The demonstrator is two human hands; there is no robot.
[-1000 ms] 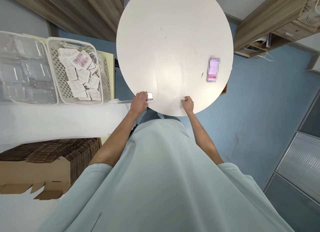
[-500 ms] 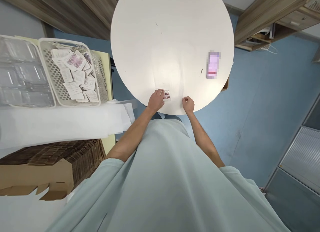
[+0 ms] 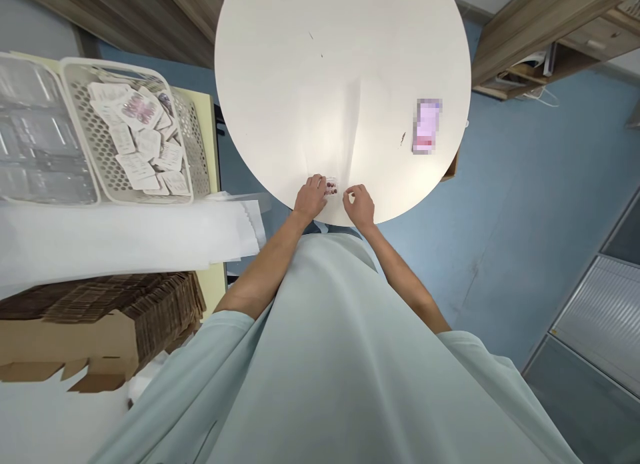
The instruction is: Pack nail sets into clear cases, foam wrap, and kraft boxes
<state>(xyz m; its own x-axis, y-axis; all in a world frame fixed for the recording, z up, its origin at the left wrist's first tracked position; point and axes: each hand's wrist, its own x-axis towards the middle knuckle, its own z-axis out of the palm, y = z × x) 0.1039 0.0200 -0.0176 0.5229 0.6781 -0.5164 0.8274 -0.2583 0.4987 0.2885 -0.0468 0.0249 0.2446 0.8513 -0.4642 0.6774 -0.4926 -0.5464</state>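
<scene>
A round white table (image 3: 340,77) stands in front of me. At its near edge my left hand (image 3: 310,199) grips a small clear packet with dark red pieces (image 3: 331,186) and holds it against the tabletop. My right hand (image 3: 359,204) is just to the right of the packet, fingers curled in a pinch close to its edge. I cannot make out whether the right fingers touch the packet or hold anything.
A small pinkish object (image 3: 427,125) lies at the table's right side. To my left a perforated white basket (image 3: 200,151) holds several paper packets, beside clear plastic trays (image 3: 35,144). White sheets (image 3: 120,241) and flattened cardboard (image 3: 100,317) lie nearer. Blue floor shows on the right.
My left hand slid the packet rightward along the table's near edge towards the middle. My right hand then moved left, closing up to the packet.
</scene>
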